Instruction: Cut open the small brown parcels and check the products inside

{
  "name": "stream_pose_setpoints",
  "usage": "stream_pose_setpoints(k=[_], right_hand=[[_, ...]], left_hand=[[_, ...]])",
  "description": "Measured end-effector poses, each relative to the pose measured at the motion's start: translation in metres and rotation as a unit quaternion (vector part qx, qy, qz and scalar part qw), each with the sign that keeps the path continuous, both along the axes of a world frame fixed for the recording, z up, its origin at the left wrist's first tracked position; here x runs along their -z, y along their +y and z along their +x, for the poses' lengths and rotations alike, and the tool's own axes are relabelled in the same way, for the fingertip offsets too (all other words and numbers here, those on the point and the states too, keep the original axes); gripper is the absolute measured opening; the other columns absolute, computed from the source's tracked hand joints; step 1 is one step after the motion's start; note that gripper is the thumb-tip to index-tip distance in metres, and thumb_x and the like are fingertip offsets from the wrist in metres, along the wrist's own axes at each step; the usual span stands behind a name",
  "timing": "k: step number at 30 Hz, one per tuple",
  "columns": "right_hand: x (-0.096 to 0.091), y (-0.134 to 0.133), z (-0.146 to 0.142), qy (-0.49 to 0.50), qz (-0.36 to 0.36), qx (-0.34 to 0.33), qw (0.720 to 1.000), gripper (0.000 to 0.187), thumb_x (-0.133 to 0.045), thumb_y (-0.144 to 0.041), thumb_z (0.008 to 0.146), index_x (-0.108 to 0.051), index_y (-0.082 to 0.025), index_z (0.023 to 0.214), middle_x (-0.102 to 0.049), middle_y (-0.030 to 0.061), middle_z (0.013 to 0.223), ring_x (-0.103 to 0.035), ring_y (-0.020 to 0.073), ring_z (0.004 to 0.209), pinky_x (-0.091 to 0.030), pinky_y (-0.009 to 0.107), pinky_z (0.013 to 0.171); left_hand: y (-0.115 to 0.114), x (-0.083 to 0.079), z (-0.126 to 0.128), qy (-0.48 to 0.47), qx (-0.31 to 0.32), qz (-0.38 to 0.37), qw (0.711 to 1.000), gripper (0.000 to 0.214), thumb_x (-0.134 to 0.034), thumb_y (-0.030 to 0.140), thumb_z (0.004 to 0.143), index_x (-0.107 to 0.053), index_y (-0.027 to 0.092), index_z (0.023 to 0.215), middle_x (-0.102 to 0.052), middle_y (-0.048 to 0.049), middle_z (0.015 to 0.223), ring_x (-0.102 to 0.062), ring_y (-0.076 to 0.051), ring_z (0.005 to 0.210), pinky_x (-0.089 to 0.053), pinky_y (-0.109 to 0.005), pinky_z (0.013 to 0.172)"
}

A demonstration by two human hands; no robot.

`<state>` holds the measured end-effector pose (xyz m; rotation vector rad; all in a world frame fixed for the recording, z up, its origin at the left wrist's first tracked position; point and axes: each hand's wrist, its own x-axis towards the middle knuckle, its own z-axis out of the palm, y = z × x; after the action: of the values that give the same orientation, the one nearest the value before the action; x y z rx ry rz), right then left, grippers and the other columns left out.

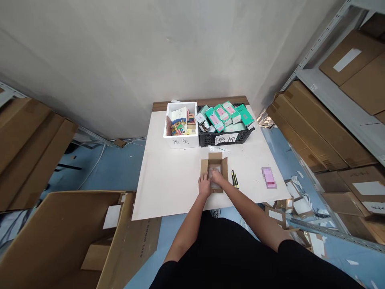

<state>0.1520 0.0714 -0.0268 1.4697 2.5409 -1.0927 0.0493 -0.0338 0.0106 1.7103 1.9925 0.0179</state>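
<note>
A small cardboard box [215,156] stands on the white table with its flaps up. My left hand [205,185] grips the box's left wall near the front corner, fingers over the edge. Inside the box, my right hand [216,176] is closed, fingers curled down against something pale that looks like clear plastic wrapping [214,185]. What those fingers hold is hidden. Just right of the box lies a yellow-and-black utility knife [235,179]. Farther right on the table is a flat pink item [268,178], blurred by pixelation.
At the table's back stand a white foam bin [182,142] of booklets and small packs and a black plastic crate [207,139] of green boxes. A large open carton [75,196] is at lower left. Shelves of cartons [327,128] line the right; scraps litter the floor there.
</note>
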Motion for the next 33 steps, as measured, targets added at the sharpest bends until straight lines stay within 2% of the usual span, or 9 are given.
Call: stream_pose_setpoints(k=[2, 6, 9, 11, 15, 19, 25, 30, 33], right_hand=[[0.009, 0.009, -0.004, -0.034, -0.015, 0.015, 0.999, 0.070, -0.071, -0.009, 0.076, -0.061, -0.013, 0.145, -0.054, 0.0216, 0.153, -0.050, 0.0333, 0.144, -0.045, 0.038, 0.114], [0.024, 0.024, -0.007, -0.140, -0.058, 0.033, 0.988, 0.100, -0.082, -0.017, 0.073, -0.038, -0.021, 0.163, -0.027, 0.0170, 0.172, -0.020, 0.0318, 0.160, -0.028, 0.040, 0.125], [0.033, 0.026, -0.011, -0.212, -0.109, 0.003, 0.971, 0.111, -0.083, -0.021, 0.074, -0.024, -0.027, 0.169, -0.014, 0.0154, 0.176, -0.017, 0.0317, 0.162, -0.026, 0.043, 0.125], [0.037, 0.024, -0.013, -0.233, -0.098, -0.014, 0.968, 0.114, -0.083, -0.020, 0.073, -0.021, -0.025, 0.169, -0.016, 0.0183, 0.175, -0.021, 0.0339, 0.160, -0.030, 0.044, 0.122], [0.033, 0.016, -0.012, -0.224, -0.034, -0.029, 0.974, 0.107, -0.083, -0.017, 0.070, -0.033, -0.015, 0.164, -0.041, 0.0234, 0.162, -0.036, 0.0351, 0.151, -0.032, 0.042, 0.120], [0.019, 0.021, -0.013, -0.211, -0.017, -0.025, 0.977, 0.085, -0.084, -0.019, 0.069, -0.055, -0.010, 0.149, -0.054, 0.0247, 0.149, -0.044, 0.0379, 0.143, -0.035, 0.045, 0.117], [-0.014, 0.039, -0.011, -0.174, 0.007, -0.033, 0.984, 0.038, -0.073, -0.017, 0.081, -0.077, -0.015, 0.119, -0.070, 0.0194, 0.129, -0.058, 0.0355, 0.127, -0.044, 0.042, 0.109], [-0.058, 0.041, 0.009, -0.126, 0.036, -0.033, 0.991, 0.036, -0.061, -0.011, 0.088, -0.076, -0.021, 0.120, -0.077, 0.0104, 0.119, -0.068, 0.0287, 0.111, -0.049, 0.032, 0.095], [-0.092, 0.051, 0.022, -0.065, 0.070, -0.015, 0.995, 0.035, -0.061, -0.011, 0.089, -0.076, -0.022, 0.118, -0.078, 0.0076, 0.118, -0.069, 0.0273, 0.110, -0.048, 0.030, 0.093]], left_hand=[[0.002, 0.001, -0.001, -0.007, -0.003, 0.002, 1.000, 0.079, -0.097, 0.041, 0.064, -0.064, 0.025, 0.134, -0.026, -0.0123, 0.173, -0.020, -0.037, 0.160, -0.028, -0.051, 0.125], [0.005, 0.002, -0.002, -0.032, -0.009, 0.008, 0.999, 0.075, -0.099, 0.038, 0.062, -0.066, 0.024, 0.128, -0.026, -0.0117, 0.173, -0.022, -0.035, 0.159, -0.033, -0.047, 0.123], [0.007, 0.003, -0.003, -0.047, -0.012, 0.011, 0.999, 0.072, -0.099, 0.037, 0.062, -0.067, 0.023, 0.124, -0.025, -0.0126, 0.173, -0.022, -0.035, 0.159, -0.035, -0.046, 0.121], [0.006, 0.004, -0.004, -0.053, -0.007, 0.015, 0.998, 0.067, -0.099, 0.037, 0.063, -0.068, 0.023, 0.121, -0.023, -0.0120, 0.174, -0.021, -0.035, 0.159, -0.036, -0.046, 0.121], [0.006, 0.007, -0.005, -0.050, -0.001, 0.022, 0.999, 0.060, -0.098, 0.036, 0.064, -0.069, 0.024, 0.116, -0.021, -0.0099, 0.175, -0.021, -0.034, 0.159, -0.037, -0.047, 0.119], [0.007, 0.009, -0.004, -0.033, 0.003, 0.019, 0.999, 0.061, -0.097, 0.037, 0.064, -0.071, 0.024, 0.118, -0.023, -0.0102, 0.174, -0.021, -0.035, 0.159, -0.039, -0.047, 0.118], [0.000, 0.013, -0.008, -0.031, 0.016, 0.041, 0.999, 0.054, -0.094, 0.040, 0.069, -0.072, 0.023, 0.115, -0.019, -0.0089, 0.176, -0.014, -0.039, 0.161, -0.033, -0.053, 0.122], [-0.013, 0.021, -0.008, -0.024, 0.022, 0.087, 0.996, 0.027, -0.091, 0.030, 0.071, -0.077, 0.022, 0.093, -0.024, -0.0076, 0.175, -0.018, -0.041, 0.161, -0.033, -0.058, 0.123], [-0.021, 0.023, -0.005, -0.010, 0.021, 0.131, 0.991, 0.022, -0.088, 0.031, 0.075, -0.078, 0.022, 0.093, -0.033, -0.0101, 0.171, -0.025, -0.041, 0.159, -0.034, -0.060, 0.123]])
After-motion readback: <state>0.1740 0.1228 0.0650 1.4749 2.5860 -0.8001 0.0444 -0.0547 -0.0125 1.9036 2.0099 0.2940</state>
